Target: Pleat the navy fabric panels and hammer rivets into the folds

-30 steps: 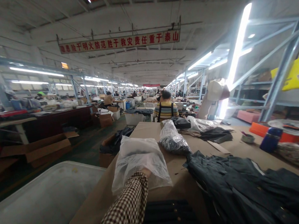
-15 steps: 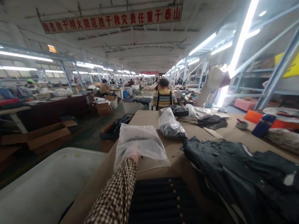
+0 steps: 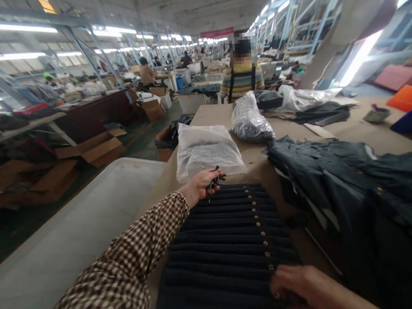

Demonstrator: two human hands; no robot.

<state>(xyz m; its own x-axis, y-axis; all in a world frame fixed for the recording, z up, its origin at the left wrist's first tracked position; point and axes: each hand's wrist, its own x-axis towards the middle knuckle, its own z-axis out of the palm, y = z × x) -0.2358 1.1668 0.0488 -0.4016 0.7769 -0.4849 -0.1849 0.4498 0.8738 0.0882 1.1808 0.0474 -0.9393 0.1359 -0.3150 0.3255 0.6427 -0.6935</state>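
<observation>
My left hand (image 3: 201, 187), in a checked sleeve, is closed on a small bunch of black pieces (image 3: 215, 180) just in front of a clear plastic bag (image 3: 206, 149). Below it lies a stack of dark folded garments with brass buttons (image 3: 226, 247) on the brown table (image 3: 359, 132). My right hand (image 3: 307, 291) rests on the near edge of that stack by the buttons, fingers curled; I cannot see anything in them.
A heap of dark garments (image 3: 352, 177) covers the table to the right. A filled plastic bag (image 3: 250, 121) and more bags lie farther back. A person in a striped top (image 3: 241, 79) stands at the table's far end. A large white bin (image 3: 74, 239) sits left.
The view tilted down. My left hand pulled back out of the plastic bag holding small black pieces. My right hand came into view on the garment stack.
</observation>
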